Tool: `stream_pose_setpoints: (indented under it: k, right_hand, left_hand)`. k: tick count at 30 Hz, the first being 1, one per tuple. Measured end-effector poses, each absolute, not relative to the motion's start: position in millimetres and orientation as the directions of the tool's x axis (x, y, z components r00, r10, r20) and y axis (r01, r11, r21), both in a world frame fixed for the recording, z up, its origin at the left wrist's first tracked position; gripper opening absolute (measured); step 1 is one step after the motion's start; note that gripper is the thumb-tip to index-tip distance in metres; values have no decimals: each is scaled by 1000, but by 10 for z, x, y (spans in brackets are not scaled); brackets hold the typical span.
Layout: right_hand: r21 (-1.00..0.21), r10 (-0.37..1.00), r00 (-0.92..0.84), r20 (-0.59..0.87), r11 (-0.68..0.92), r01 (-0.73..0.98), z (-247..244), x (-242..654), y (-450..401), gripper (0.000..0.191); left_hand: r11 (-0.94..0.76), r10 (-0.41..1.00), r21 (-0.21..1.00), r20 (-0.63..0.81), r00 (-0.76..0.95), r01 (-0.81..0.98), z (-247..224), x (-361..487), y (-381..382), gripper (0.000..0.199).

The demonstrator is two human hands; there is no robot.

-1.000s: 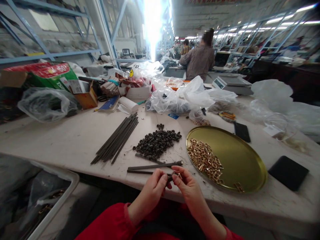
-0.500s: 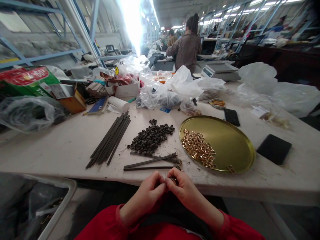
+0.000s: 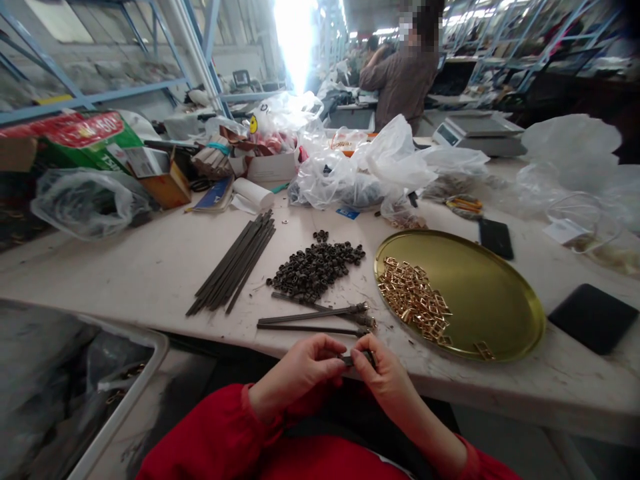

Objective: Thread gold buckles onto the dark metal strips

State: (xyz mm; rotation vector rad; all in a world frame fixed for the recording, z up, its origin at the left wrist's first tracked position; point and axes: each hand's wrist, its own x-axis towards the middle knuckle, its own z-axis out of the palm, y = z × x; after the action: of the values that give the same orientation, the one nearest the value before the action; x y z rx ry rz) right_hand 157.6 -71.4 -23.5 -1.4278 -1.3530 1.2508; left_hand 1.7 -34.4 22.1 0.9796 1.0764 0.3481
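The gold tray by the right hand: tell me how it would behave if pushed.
The gold tray looks stiff, shallow and flat-bottomed, so it would probably slide, not tip. The loose gold buckles heaped near its left side would likely shift and rattle.

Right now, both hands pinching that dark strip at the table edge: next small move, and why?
Probably lay it beside the finished strips. The left hand and right hand pinch one dark strip between the fingertips, and three like strips already lie just ahead, near the pile of dark loops. Whether its end fitting is seated cannot be told.
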Motion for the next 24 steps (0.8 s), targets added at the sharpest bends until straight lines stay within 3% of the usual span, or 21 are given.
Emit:
stream_pose_setpoints:
  k: [5,9,15,20,24]
  right_hand:
    - [-961,979,-147,-138,-97,259,-299,1561,-746,21]
    - [-966,965,-218,-144,-88,245,-300,1590,-753,24]
    - [-968,959,-271,-85,-15,252,-226,1571,-794,26]
    - [-976,959,-275,-64,-3,218,-185,1545,-890,25]
    - [-969,947,-318,-38,43,244,-195,1533,-930,29]
  left_hand:
    - [512,651,836,-528,545,197,213,37,-362,30]
    - [608,586,781,-563,583,143,217,-37,-348,36]
    - [648,605,760,-560,566,60,170,-22,-392,46]
    - [574,438,730,-657,614,372,257,-83,-430,31]
    - [399,493,767,-642,587,503,380,-74,-441,35]
